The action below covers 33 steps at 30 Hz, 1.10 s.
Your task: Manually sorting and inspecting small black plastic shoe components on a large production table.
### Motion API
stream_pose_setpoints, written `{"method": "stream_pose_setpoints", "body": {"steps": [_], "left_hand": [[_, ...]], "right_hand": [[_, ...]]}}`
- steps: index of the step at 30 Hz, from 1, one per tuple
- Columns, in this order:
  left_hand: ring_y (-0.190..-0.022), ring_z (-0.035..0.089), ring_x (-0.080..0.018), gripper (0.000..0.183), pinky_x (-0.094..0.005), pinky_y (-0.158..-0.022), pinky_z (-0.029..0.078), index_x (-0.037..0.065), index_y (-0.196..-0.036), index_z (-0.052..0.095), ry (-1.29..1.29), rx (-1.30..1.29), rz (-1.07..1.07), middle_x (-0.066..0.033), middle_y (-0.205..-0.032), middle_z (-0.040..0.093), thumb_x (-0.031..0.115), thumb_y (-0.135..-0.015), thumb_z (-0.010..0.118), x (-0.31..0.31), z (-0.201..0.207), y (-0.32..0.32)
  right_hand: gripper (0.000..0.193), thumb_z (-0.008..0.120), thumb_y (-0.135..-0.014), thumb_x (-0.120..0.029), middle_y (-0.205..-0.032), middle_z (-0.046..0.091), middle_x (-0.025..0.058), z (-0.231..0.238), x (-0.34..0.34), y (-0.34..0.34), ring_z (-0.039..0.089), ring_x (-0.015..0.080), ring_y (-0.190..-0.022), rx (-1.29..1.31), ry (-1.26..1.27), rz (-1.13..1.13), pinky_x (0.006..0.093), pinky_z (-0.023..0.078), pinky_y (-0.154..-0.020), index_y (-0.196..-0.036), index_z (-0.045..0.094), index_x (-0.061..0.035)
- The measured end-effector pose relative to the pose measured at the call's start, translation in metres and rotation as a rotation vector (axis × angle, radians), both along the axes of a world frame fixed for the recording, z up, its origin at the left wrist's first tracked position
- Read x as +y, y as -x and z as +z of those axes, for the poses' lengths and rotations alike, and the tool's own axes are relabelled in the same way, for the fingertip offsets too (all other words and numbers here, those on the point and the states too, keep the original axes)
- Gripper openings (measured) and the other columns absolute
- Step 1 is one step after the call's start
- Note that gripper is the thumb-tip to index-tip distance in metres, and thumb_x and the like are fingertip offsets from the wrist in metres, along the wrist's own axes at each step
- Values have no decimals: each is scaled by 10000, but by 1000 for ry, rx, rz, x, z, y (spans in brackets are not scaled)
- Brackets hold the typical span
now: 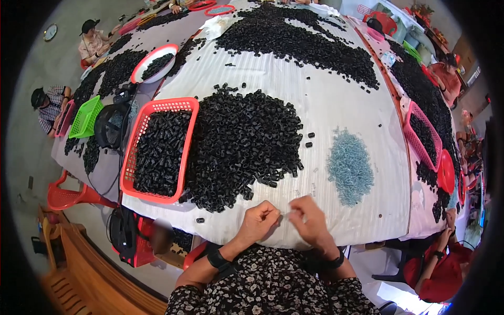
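My left hand (259, 220) is closed in a pinch at the table's near edge; whatever is between its fingertips is too small to make out. Close beside it, my right hand (311, 222) has curled fingers smeared by motion, so its grip is unclear. Just beyond both hands lies a broad pile of short black tubular plastic pieces (244, 142). A heap of small, clear bluish pieces (350, 168) sits to the right, with a few scattered toward my right hand. Left of the black pile, a red plastic basket (191, 142) is filled with more black pieces.
A larger spread of black pieces (294, 42) covers the table's far part. A red-rimmed white basin (167, 75), a green basket (87, 116) and a black fan (108, 126) stand at left. A pink basket (420, 134) is at right. Several people sit around the tables.
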State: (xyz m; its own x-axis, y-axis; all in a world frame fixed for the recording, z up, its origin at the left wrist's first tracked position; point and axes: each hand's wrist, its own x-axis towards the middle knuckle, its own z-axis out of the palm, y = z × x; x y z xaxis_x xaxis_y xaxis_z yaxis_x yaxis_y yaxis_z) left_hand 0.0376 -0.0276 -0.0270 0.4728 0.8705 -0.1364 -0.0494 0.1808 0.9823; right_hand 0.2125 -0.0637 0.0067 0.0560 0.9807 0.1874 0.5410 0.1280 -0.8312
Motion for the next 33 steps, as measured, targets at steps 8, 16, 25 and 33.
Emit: {"method": "stream_pose_setpoints", "body": {"steps": [8, 16, 25, 33], "left_hand": [[-613, 535, -38, 182, -205, -523, 425, -11, -789, 567, -55, 84, -34, -17, -644, 599, 126, -906, 543, -1, -3, 16], [-632, 573, -181, 75, -298, -572, 456, -13, -842, 587, -707, 473, 187, -84, -717, 600, 46, -814, 625, 6, 13, 22], [-700, 464, -252, 103, -355, -626, 390, 39, -753, 512, -1151, 998, 269, -91, -722, 446, 72, -734, 607, 29, -6, 27], [-718, 465, -254, 121, -360, -644, 391, 43, -739, 500, -1147, 962, 264, -94, -731, 451, 70, -731, 618, 33, -10, 24]], "right_hand": [[132, 557, -864, -43, -861, 518, 139, 17, -4, 24, 562, 301, -776, 136, 187, 304, 350, 469, -682, -986, 524, -7], [154, 501, -843, 17, -875, 525, 154, 0, -5, 22, 561, 311, -764, 73, 55, 304, 363, 468, -664, -994, 523, -4], [182, 431, -888, -11, -878, 575, 140, -9, -5, 24, 591, 264, -715, 186, 263, 249, 356, 484, -659, -1062, 484, -19], [153, 467, -929, -82, -870, 611, 96, -21, -6, 24, 625, 149, -706, 405, 419, 112, 280, 506, -642, -1069, 475, -21]]}}
